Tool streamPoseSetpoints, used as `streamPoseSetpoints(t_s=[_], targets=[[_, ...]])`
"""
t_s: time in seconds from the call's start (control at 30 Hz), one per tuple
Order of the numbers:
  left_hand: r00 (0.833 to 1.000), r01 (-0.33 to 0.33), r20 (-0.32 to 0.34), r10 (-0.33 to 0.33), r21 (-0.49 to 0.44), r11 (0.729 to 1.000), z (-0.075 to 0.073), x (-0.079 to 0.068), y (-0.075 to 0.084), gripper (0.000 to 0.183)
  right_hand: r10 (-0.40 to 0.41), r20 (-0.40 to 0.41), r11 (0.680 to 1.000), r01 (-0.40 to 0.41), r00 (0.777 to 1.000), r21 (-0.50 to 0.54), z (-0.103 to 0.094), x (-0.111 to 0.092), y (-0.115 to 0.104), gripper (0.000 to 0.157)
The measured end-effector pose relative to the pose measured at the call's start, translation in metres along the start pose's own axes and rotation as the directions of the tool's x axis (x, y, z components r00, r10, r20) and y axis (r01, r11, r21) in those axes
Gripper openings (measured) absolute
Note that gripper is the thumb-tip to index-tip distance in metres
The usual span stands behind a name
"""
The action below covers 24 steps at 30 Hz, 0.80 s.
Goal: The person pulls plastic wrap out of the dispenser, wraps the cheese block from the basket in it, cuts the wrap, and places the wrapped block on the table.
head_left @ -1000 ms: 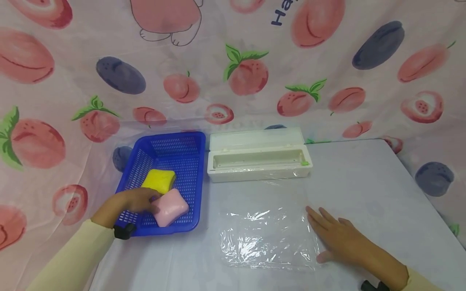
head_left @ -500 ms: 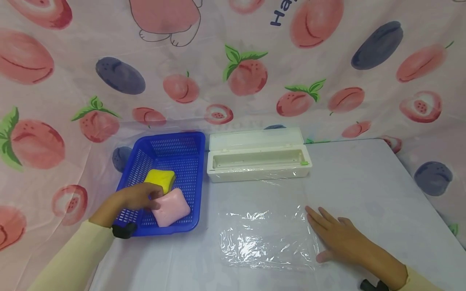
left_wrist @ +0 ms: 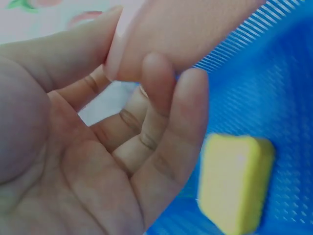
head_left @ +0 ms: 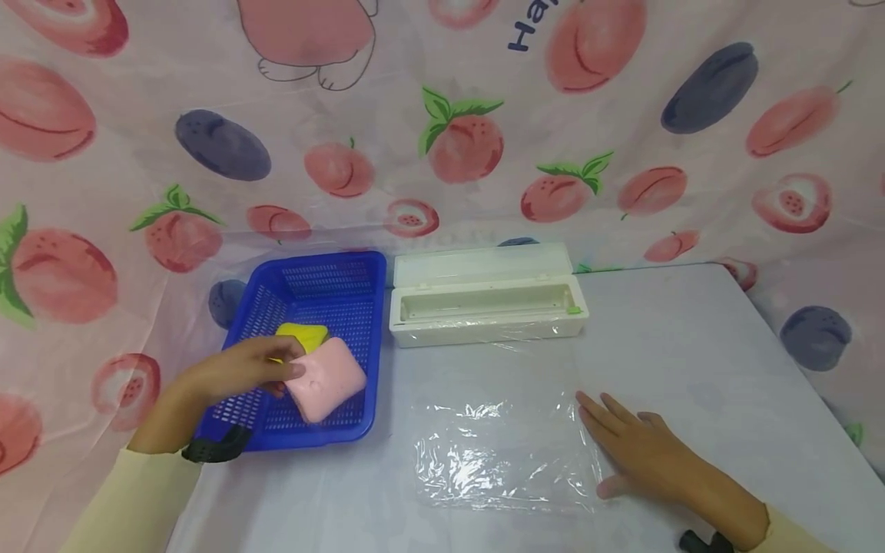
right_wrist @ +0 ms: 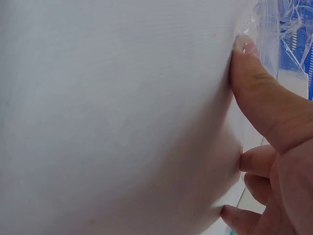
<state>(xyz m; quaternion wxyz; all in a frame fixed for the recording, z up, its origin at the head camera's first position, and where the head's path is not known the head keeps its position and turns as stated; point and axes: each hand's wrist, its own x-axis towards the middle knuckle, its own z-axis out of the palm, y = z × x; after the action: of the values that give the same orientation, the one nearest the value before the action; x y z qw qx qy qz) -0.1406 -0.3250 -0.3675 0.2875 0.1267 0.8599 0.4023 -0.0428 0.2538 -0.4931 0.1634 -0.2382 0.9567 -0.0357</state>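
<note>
My left hand [head_left: 245,369] pinches a pink bar of soap [head_left: 326,381] by its near left corner, thumb on one face and fingertips on the other. The soap is tilted and held over the blue basket [head_left: 382,338]. Beneath it in the basket lies a yellow bar of soap [left_wrist: 234,181], partly covered by hand and pink soap in the head view. On the white table, my right hand [head_left: 639,449] rests with fingers extended at the right edge of a sheet of clear plastic wrap [head_left: 498,461]. Its thumb [right_wrist: 259,93] presses by the film's edge.
Behind the plastic wrap stands a white wrap dispenser [head_left: 487,330] with its lid [head_left: 480,265] raised and a small green cutter [head_left: 574,310] at its right end. Film trails from its front. A fruit-print cloth [head_left: 387,100] hangs behind the table.
My left hand has lifted the pink soap up off the basket floor and slightly to the right. The right hand keeps its place at the film, and the head view has shifted slightly.
</note>
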Motion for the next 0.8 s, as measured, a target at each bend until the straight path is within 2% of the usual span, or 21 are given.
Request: streamPoseSetpoints(t_s=[0.13,0.27,0.4,0.47,0.53,0.7,0.77,0.8], targets=[[0.993,-0.097,-0.069,0.092,-0.085,0.992,0.005,-0.009,0.007,0.022,-0.009,-0.016,1.0,0.009,1.0,-0.012,0.0,0.0,0.0,0.124],[0.984,-0.13,-0.142,0.105,-0.175,0.976,0.029,-0.007,0.024,0.026,-0.011,-0.018,1.0,0.011,1.0,-0.019,0.002,0.0,0.001,0.124],[0.979,-0.103,-0.198,0.049,-0.274,0.956,0.074,0.004,0.048,0.03,-0.015,-0.027,0.999,0.015,1.0,-0.032,0.002,0.0,0.003,0.124],[0.975,-0.081,-0.22,0.01,-0.313,0.946,0.101,0.013,0.059,0.028,-0.02,-0.037,0.999,0.018,0.999,-0.042,0.001,0.0,0.003,0.123],[0.974,-0.085,-0.227,0.004,-0.348,0.934,0.129,0.023,0.067,0.026,-0.026,-0.049,0.999,0.024,0.998,-0.048,0.0,-0.001,0.003,0.122],[0.984,-0.11,-0.174,0.04,-0.413,0.904,0.198,0.053,0.069,0.023,-0.024,-0.02,1.0,0.024,1.0,-0.019,-0.001,0.0,0.001,0.122],[0.99,-0.087,-0.14,0.03,-0.424,0.901,0.219,0.064,0.068,0.023,-0.014,0.007,1.0,0.014,1.0,-0.009,-0.002,0.001,0.0,0.122],[0.991,-0.078,-0.129,0.027,-0.411,0.908,0.228,0.069,0.067,0.024,-0.011,0.014,1.0,0.011,1.0,-0.013,-0.002,0.002,0.0,0.123]])
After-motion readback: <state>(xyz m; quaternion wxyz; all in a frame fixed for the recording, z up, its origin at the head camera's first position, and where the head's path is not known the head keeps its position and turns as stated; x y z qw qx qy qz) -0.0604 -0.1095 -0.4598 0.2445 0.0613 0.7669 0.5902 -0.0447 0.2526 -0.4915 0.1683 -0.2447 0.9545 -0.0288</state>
